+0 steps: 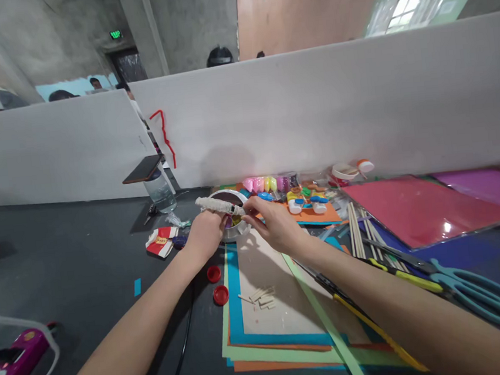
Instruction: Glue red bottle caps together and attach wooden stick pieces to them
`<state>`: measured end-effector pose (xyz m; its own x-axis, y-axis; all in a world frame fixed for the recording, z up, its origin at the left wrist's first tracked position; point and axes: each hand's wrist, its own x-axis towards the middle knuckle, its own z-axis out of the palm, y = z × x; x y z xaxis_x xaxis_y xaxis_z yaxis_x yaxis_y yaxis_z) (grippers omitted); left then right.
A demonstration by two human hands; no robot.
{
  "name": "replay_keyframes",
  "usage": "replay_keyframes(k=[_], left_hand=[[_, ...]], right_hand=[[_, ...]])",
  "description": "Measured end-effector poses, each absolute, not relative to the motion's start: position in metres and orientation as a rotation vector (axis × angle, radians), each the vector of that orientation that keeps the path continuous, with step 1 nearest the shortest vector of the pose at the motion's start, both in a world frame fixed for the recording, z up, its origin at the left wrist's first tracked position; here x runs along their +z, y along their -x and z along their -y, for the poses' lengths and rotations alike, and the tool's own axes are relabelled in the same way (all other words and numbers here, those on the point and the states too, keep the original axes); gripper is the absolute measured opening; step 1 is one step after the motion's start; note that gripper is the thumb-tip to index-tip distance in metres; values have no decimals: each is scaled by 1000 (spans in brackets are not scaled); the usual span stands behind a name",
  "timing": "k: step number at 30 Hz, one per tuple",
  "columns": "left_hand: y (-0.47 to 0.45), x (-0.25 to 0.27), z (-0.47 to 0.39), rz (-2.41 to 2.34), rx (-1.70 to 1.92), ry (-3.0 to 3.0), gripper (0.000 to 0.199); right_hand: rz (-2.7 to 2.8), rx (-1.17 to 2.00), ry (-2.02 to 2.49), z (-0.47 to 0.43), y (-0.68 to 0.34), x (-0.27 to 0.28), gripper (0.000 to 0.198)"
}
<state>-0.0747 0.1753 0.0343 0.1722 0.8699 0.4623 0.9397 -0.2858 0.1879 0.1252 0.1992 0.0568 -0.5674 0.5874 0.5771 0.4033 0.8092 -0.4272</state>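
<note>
My left hand (205, 234) is closed around a pale, ridged, elongated thing (216, 206), whose kind I cannot make out. It is held almost level above a white round container (236, 231) with small coloured pieces inside. At the right end of this pale thing, my right hand (273, 223) has its thumb and forefinger pinched together. Whether a smaller part is between those fingertips is hidden. Below the hands lies a stack of coloured sheets with a beige board (284, 267) on top, and short cut wooden sticks (263, 297) rest on the board.
Two red caps (217, 285) lie left of the stack. Teal scissors (472, 293), a yellow cutter (374, 329), wooden sticks (355, 230) and red sheets (424, 209) are at right. A water bottle (160, 190) supports a phone-like slab (144, 169). A white partition (313, 110) stands behind.
</note>
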Motion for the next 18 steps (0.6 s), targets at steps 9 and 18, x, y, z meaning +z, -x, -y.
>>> replay_keyframes(k=[9,18], left_hand=[[78,28,-177,1712,-956,2211,24],[83,26,-164,1469,-891,2346,17]], right_hand=[[2248,370,726,-197,-118,62,6],[2224,379,743,-200,-116,61,6]])
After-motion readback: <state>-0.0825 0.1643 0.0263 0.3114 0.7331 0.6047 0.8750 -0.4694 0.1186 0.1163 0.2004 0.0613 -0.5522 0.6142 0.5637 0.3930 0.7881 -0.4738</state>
